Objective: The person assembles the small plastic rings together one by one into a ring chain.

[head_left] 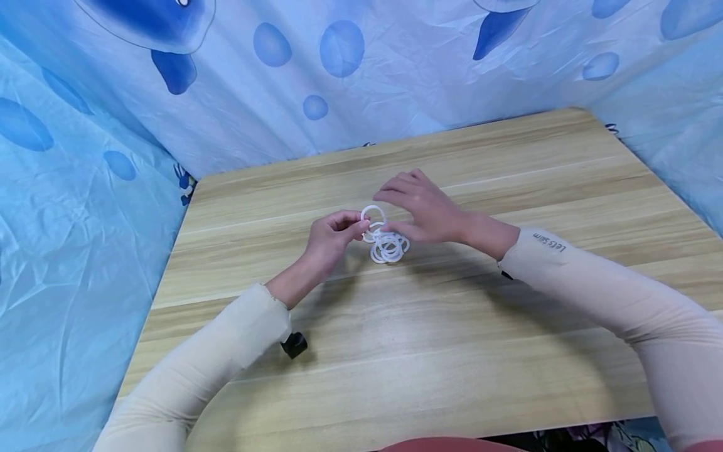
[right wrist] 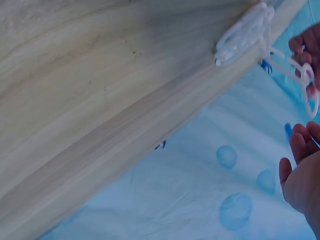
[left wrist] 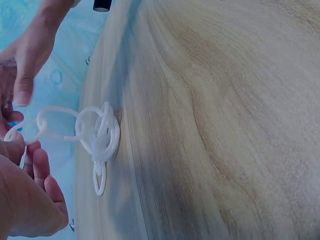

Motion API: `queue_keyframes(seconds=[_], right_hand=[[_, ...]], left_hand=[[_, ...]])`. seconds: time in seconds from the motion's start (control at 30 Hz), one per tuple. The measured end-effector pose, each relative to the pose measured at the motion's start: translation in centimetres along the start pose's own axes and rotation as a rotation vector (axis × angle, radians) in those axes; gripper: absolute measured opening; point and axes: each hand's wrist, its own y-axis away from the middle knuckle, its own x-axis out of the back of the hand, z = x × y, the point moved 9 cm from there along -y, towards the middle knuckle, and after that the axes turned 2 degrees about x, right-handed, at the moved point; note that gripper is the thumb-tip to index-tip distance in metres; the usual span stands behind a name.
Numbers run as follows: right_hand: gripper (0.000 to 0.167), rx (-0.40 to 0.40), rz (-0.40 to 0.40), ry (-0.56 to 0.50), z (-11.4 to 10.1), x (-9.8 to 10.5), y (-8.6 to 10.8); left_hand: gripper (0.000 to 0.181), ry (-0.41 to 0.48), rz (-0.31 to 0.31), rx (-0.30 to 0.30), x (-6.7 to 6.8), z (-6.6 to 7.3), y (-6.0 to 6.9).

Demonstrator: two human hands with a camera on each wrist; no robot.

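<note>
A chain of white plastic rings point(head_left: 390, 247) lies heaped on the wooden table. Its end ring point(head_left: 373, 207) is raised above the heap, pinched between the thumb and fingers of my left hand point(head_left: 333, 235). Linked rings run from that hand down to the pile point(left wrist: 102, 132) in the left wrist view. My right hand point(head_left: 420, 207) hovers just right of the raised ring, its thumb and fingers apart and nothing held. In the right wrist view the right hand point(right wrist: 305, 175) is apart from the end ring point(right wrist: 310, 92), partly cut off by the frame edge.
The wood-grain table point(head_left: 395, 351) spreads around the hands. A blue curtain point(head_left: 237, 113) with bubble and sea-animal prints hangs behind it and along its sides. A small black device point(head_left: 294, 344) sits under the left wrist.
</note>
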Motion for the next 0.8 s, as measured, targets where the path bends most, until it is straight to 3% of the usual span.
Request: queue_keyframes(seconds=[0.17,0.37,0.5,0.8], right_hand=[[0.026,-0.155,-0.016,-0.069,2.5,0.5,0.1],[0.021,-0.277,-0.219,-0.117,5.0,-2.0,0.6],[0.025,-0.279,-0.314,-0.166,5.5,-3.9,0.5],[0.030,-0.211,-0.426,-0.209,5.6,-7.6,-0.4]], left_hand=[[0.020,0.025,0.036,-0.032,0.5,0.2,0.1],[0.018,0.059,0.053,-0.048,0.8,0.4,0.2],[0.017,0.069,0.049,-0.056,0.9,0.4,0.2],[0.013,0.071,0.034,-0.047,0.8,0.3,0.3]])
